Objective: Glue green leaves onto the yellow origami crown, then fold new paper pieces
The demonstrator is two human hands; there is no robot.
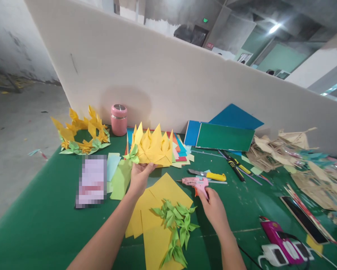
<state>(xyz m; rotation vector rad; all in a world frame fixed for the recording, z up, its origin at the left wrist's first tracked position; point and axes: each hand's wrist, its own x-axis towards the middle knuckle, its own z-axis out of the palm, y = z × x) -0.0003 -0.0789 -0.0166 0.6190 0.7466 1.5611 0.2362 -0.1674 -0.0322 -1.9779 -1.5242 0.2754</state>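
Holding a yellow paper crown (155, 147) by its bottom edge, my left hand (141, 175) is gripping it over the table (41, 221). My right hand (212, 201) is gripping the handle of a pink glue gun (195, 182), and I am pointing its tip to the left. Green paper leaves (169, 217) are lying on yellow paper sheets (154, 240), between my hands and closer to me. A yellow knife (215, 176) is lying just past the glue gun. Beyond my left hand, farther left, an orange crown (86, 147) is sitting near a pink cup (119, 122).
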